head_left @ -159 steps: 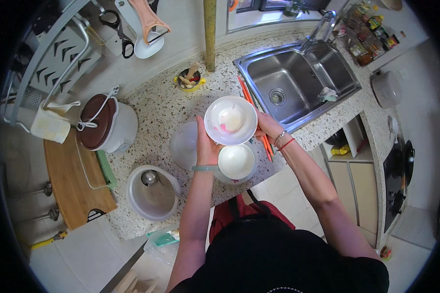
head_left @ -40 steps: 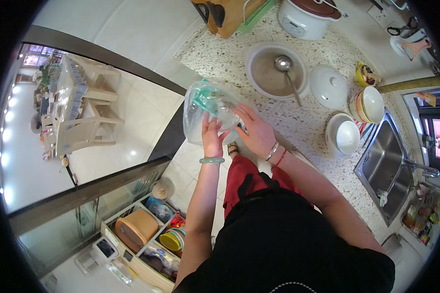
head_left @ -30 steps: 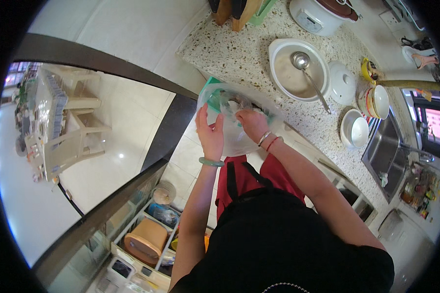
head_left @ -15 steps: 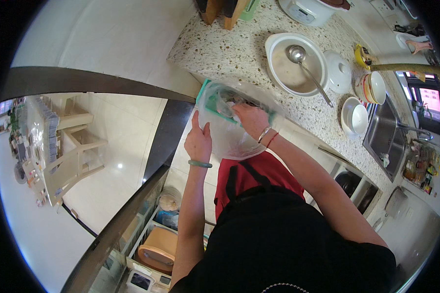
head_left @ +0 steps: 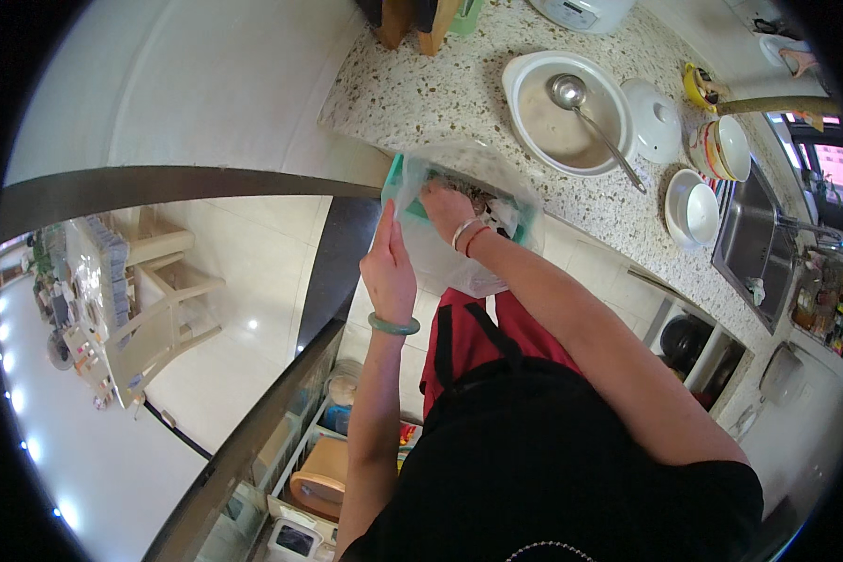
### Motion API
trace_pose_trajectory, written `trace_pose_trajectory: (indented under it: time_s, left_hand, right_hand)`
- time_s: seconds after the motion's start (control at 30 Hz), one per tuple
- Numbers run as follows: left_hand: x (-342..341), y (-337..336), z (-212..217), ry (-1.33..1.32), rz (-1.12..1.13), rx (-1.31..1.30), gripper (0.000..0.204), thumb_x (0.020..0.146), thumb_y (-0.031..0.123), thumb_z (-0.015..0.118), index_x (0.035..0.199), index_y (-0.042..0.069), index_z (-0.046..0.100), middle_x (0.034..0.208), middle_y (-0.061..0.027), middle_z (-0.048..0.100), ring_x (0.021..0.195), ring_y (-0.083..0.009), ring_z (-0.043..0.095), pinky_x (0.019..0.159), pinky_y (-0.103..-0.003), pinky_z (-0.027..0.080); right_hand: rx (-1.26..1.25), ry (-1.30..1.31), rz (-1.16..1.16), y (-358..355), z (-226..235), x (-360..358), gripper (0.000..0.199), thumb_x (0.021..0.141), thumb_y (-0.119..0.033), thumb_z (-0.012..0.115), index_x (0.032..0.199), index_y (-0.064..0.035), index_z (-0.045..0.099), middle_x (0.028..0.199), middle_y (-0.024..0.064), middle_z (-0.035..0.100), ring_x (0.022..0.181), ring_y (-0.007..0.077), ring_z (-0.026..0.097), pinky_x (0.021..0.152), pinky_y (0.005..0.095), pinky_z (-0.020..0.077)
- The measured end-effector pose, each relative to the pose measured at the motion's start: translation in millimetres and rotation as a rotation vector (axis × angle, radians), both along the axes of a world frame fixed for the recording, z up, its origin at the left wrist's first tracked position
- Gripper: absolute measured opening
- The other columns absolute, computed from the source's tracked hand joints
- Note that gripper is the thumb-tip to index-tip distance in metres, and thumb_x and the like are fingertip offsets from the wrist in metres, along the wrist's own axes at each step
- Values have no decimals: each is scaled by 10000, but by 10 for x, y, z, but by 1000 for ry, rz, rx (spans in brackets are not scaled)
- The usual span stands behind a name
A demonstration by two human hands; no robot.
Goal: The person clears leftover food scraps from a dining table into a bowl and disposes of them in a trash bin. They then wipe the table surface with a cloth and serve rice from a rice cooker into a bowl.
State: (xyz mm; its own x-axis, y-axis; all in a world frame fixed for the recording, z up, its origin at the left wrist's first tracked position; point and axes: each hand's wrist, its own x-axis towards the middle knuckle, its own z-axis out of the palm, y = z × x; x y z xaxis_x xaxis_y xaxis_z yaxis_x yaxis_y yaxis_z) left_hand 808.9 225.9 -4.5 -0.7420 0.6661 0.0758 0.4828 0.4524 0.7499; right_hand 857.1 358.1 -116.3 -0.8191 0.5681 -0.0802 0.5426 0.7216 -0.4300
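Note:
A green bin (head_left: 393,178) hangs at the counter's edge in front of me, with a translucent plastic bag (head_left: 482,159) draped over its rim. My left hand (head_left: 390,279), a green bangle at its wrist, is at the bag's left side. Its index finger and thumb point up along the plastic and seem to pinch it; the other fingers are hidden. My right hand (head_left: 448,208) reaches down inside the bin with bent fingers. Their tips are covered, so what they grip cannot be made out. Dark and whitish scraps (head_left: 498,214) show in the bin beside it.
On the speckled counter (head_left: 421,103) stand a white pot (head_left: 534,140) of pale liquid with a ladle (head_left: 601,136), its lid (head_left: 653,122) and several bowls (head_left: 698,214). A sink (head_left: 751,234) lies farther right. Below left is an open drawer (head_left: 281,487) with containers.
My right hand has moved left and deeper into the bin, uncovering scraps to its right. The bag's near side hangs differently. My left hand has shifted slightly, its index finger and thumb closer together.

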Motion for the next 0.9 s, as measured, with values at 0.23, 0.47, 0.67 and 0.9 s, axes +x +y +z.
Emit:
trace_pose_trajectory:
  time_s: [0.23,0.47,0.67,0.9]
  left_hand:
    - [-93,-54,292,150,4,-274,567,889,398,612,1367,127,475,763,-112,591,640,-282,600,530,-407,445]
    - [-268,486,251,510,-55,-222,559,801,396,704,1291,177,550,891,-71,593,756,-246,594,601,-387,464]
    - [-463,768,168,441,-88,-273,196,852,333,640,962,183,701,847,-34,664,772,-262,647,642,-384,501]
    - [-406,756,448,376,-132,12,231,910,339,581,961,154,709,904,-52,686,772,-243,644,663,-357,485]
  right_hand:
    - [30,414,-149,142,754,818,348,892,-263,603,1156,-55,513,853,167,646,726,336,656,588,413,532]
    - [-264,371,-455,235,822,1188,600,888,-201,625,1367,-11,316,622,119,640,493,295,625,474,392,499]
    - [-558,542,-618,301,509,1158,264,935,-115,543,1168,9,540,827,122,684,564,196,675,452,295,508]
    - [-621,709,-714,232,677,1318,258,984,-104,461,1209,3,529,1062,115,674,745,162,703,508,240,541]
